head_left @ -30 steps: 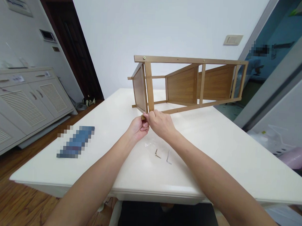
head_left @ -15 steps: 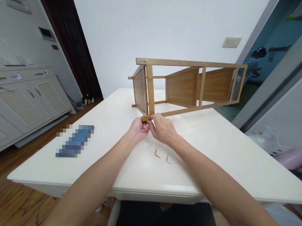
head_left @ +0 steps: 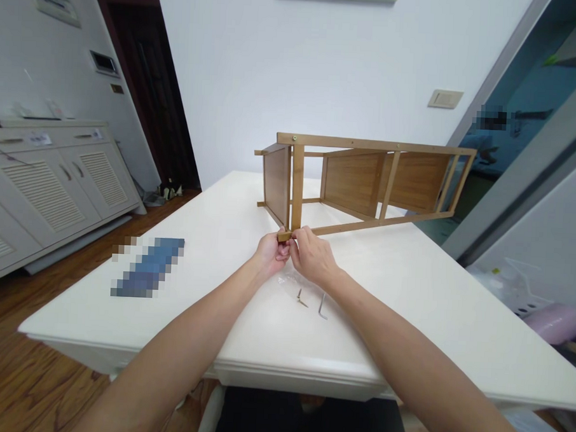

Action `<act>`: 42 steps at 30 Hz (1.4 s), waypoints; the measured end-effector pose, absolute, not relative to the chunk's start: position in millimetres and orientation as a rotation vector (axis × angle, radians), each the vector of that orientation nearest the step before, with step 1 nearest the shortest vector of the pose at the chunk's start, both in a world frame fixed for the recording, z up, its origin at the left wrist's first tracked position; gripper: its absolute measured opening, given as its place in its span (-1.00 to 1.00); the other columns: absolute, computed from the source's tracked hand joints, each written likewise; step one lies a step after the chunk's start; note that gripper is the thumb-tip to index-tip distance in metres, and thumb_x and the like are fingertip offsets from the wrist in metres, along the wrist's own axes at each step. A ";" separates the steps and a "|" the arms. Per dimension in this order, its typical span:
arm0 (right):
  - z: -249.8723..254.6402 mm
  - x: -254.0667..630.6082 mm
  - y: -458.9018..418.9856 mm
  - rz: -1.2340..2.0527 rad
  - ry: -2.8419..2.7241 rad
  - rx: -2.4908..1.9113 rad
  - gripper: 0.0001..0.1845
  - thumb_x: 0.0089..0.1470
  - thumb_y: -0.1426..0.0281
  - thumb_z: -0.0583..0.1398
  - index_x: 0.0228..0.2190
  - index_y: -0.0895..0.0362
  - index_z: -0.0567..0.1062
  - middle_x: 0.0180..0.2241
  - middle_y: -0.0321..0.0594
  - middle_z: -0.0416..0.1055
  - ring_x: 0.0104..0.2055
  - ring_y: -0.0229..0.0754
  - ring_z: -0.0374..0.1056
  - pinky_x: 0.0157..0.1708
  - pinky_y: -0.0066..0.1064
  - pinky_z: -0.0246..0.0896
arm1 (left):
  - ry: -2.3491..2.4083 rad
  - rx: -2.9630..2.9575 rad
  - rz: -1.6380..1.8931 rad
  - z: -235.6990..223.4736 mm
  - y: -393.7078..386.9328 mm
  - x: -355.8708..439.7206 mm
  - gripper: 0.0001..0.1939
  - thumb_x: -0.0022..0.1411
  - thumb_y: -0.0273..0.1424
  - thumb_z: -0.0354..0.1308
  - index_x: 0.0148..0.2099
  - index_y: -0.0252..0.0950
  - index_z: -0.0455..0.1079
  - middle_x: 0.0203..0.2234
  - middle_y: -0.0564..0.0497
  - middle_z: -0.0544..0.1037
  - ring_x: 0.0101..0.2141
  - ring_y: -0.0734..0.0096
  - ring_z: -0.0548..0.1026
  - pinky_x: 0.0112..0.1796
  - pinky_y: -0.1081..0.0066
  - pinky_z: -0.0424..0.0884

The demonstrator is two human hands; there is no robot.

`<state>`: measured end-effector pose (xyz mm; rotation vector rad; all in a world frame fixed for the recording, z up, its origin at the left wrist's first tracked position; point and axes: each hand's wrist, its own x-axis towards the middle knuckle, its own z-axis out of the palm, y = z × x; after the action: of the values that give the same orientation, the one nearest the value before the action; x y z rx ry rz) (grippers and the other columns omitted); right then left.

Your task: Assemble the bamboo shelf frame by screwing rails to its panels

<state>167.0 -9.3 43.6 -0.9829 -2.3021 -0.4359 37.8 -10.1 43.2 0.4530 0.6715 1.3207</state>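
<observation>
A wooden shelf rack (head_left: 361, 178) lies on its side across the white table (head_left: 432, 299). My left hand (head_left: 270, 252) and my right hand (head_left: 312, 256) meet at the near end of its lower rail, fingers pinched closed around the rail's tip. What the fingertips hold besides the wood is too small to make out. Just behind my hands lie a small bent key (head_left: 301, 299) and a longer hex key (head_left: 322, 305) on the tabletop, next to a clear plastic bag (head_left: 285, 280).
A blurred blue object (head_left: 148, 267) lies on the table's left part. White louvred cabinets (head_left: 45, 192) line the left wall beside a dark doorway (head_left: 150, 89). A pink object (head_left: 555, 313) and clutter sit at the right, by a sliding door frame.
The view has shifted slightly, so the rack looks flatter and lower. My hands stay pinched at the same rail end, moved a little right and down in the picture.
</observation>
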 end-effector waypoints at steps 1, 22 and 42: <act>43.8 166.4 -9.5 -0.455 -2.313 -1.004 -0.78 0.28 0.36 -0.07 -0.29 0.15 0.32 -0.33 -0.14 0.37 -0.34 -0.17 0.29 -0.52 -0.38 -0.08 | 0.673 0.452 1.319 42.8 -9.9 37.9 -0.68 0.33 -0.44 -0.05 -0.52 -0.33 0.18 -0.75 0.11 0.24 -0.82 0.69 0.08 -0.81 0.63 -0.15; 44.3 168.2 -6.1 -0.375 -2.413 -1.196 -0.64 0.35 0.20 -0.12 -0.21 0.17 0.33 -0.31 -0.11 0.51 -0.30 -0.14 0.44 -0.47 -0.38 -0.11 | 0.692 0.474 1.355 41.1 -9.8 38.1 -0.70 0.34 -0.45 -0.06 -0.49 -0.33 0.20 -0.77 0.14 0.25 -0.83 0.70 0.09 -0.80 0.64 -0.16; 41.4 161.1 -7.5 -0.525 -2.436 -1.193 -0.61 0.36 0.32 -0.22 -0.26 0.18 0.32 -0.34 -0.11 0.47 -0.35 -0.18 0.40 -0.50 -0.36 -0.18 | 0.722 0.502 1.312 35.1 -6.6 37.3 -0.60 0.36 -0.37 -0.09 -0.55 -0.33 0.18 -0.80 0.13 0.22 -0.83 0.69 0.08 -0.80 0.61 -0.14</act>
<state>161.1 -7.5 41.4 -1.1933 -2.4359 -0.5246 37.3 -6.6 35.1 0.5017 0.7223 1.3124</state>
